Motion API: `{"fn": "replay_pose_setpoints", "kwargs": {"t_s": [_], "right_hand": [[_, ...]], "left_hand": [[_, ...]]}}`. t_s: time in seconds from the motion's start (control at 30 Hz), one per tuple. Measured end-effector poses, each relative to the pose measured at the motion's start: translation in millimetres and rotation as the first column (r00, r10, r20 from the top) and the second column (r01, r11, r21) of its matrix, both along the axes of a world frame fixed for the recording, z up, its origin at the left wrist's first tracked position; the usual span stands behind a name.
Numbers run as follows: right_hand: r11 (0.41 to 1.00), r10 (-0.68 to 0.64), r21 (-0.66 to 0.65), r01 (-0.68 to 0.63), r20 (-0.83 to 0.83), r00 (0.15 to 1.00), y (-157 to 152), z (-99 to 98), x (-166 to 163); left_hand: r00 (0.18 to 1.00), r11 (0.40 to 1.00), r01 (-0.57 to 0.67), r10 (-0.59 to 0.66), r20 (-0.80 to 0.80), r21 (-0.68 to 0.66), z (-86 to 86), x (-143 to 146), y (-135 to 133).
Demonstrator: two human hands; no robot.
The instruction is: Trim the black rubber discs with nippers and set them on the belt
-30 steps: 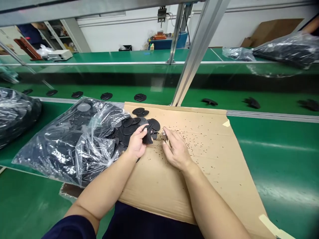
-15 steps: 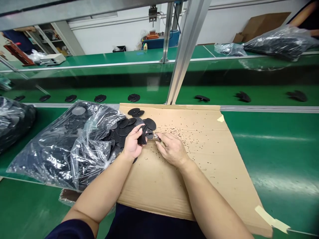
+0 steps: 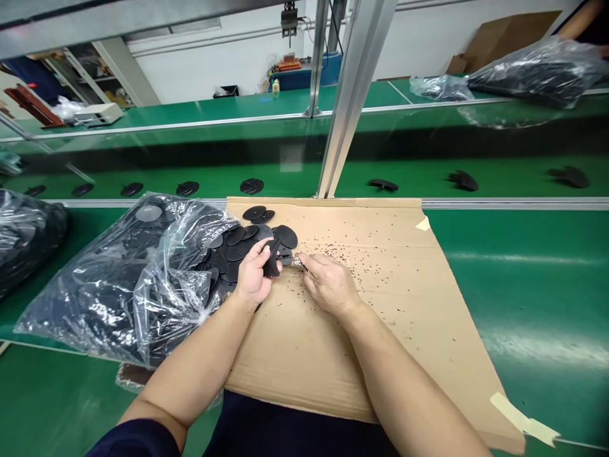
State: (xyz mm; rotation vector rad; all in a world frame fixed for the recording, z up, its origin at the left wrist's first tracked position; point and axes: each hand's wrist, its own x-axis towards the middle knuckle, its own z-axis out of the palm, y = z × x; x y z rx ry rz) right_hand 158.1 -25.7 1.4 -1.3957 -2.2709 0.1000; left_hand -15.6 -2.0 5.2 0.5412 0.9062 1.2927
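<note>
Black parts ride a green conveyor belt behind an aluminium post; a plastic bag and a cardboard box sit on the far bench.

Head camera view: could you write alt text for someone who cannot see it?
A person's left hand holds a black plastic disc on edge while the right hand puts a small metal tool to it, over a cardboard sheet strewn with dark specks. More discs spill from a clear plastic bag at the left.
</note>
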Motion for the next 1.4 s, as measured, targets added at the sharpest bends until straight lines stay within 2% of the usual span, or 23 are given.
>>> {"fn": "replay_pose_setpoints", "kwargs": {"t_s": [0.1,0.2,0.37,0.47,0.67,0.73,0.8,0.93,1.03,1.17,1.4], "right_hand": [[0.996,-0.005,-0.093,-0.004,-0.091,0.996,0.1,-0.5,-2.2],[0.989,-0.027,-0.144,-0.014,-0.285,0.958,-0.7,-0.1,-5.2],[0.992,-0.073,-0.126,0.001,-0.572,0.817,-2.1,0.9,-6.5],[0.991,-0.030,-0.117,-0.060,-0.644,0.765,-2.7,0.9,-6.4],[0.954,0.230,-0.051,-0.297,-0.511,0.828,-6.8,2.1,-11.5],[0.932,0.306,-0.017,-0.362,-0.497,0.812,-8.5,2.6,-13.3],[0.927,0.331,0.026,-0.373,-0.523,0.786,-9.4,2.8,-13.9],[0.969,0.235,0.070,-0.239,-0.573,0.785,-8.2,1.7,-11.5],[0.988,0.140,0.014,-0.152,-0.475,0.869,-6.1,0.2,-9.2],[0.987,0.093,-0.103,-0.123,-0.254,0.963,-6.0,0.7,-8.4],[0.971,0.108,-0.192,-0.141,-0.176,0.978,-9.6,7.2,-10.0]], "left_hand": [[1.000,1.000,0.003,-0.003,0.015,0.007,0.4,-0.1,0.9],[1.000,0.999,-0.009,0.009,0.008,0.035,0.9,-0.5,1.7],[0.998,0.998,-0.024,0.027,-0.057,0.057,4.2,2.1,-0.4],[0.997,0.997,-0.015,0.021,-0.074,0.078,5.4,4.5,-2.1],[1.000,0.999,-0.010,0.010,0.012,0.047,-1.4,3.0,-0.2],[0.998,0.998,0.013,-0.016,0.064,0.057,-2.4,1.7,0.8],[0.994,0.997,0.047,-0.052,0.094,0.057,-1.5,0.5,1.3],[0.990,0.998,0.066,-0.063,0.130,-0.016,3.6,-2.6,1.4],[0.981,0.988,0.125,-0.108,0.163,-0.094,7.6,-4.0,0.9],[0.960,0.964,0.220,-0.187,0.207,-0.152,10.6,-4.0,-0.6],[0.942,0.942,0.298,-0.265,0.207,-0.152,10.1,-3.7,-1.1]]}}
